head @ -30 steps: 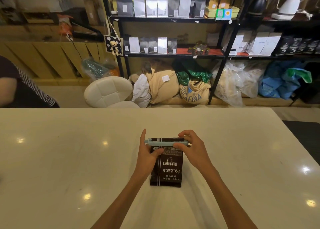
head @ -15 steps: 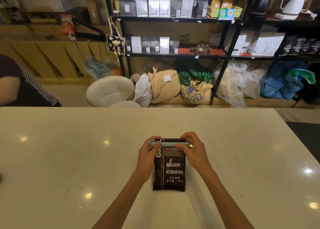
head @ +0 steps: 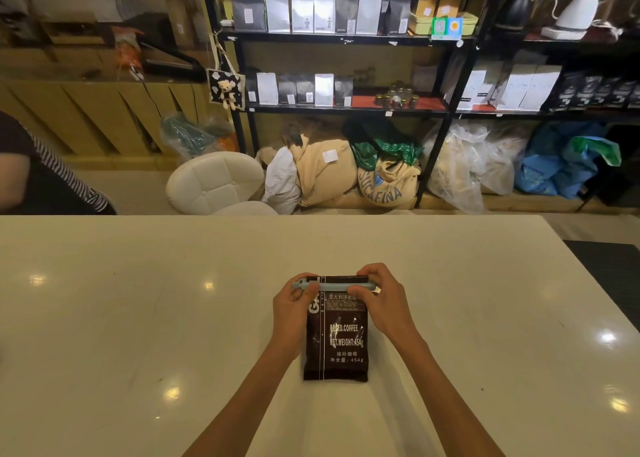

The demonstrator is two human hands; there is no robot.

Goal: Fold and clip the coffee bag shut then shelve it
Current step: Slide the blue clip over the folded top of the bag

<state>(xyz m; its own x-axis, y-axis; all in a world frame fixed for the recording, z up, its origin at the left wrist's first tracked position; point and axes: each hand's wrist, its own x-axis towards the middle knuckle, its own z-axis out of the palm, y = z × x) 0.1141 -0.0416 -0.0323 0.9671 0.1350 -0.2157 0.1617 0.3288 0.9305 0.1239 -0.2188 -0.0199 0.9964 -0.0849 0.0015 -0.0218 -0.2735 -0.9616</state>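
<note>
Your left hand (head: 293, 304) has gone from splayed fingers a second ago to a tight curl around the left end of the light blue clip (head: 333, 286), while your right hand (head: 380, 301) is pinched down on the other end. Between them the coffee bag (head: 336, 332) lies flat on the white table (head: 138, 318). It's dark brown and glossy with white lettering, its folded top under the clip, pointing away from you.

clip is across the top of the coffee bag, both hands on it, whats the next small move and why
Probably press the light blue clip fully closed. It lies across the folded top of the coffee bag, which lies flat on the table. The left hand and right hand pinch its ends, but whether it has latched cannot be seen.
</note>
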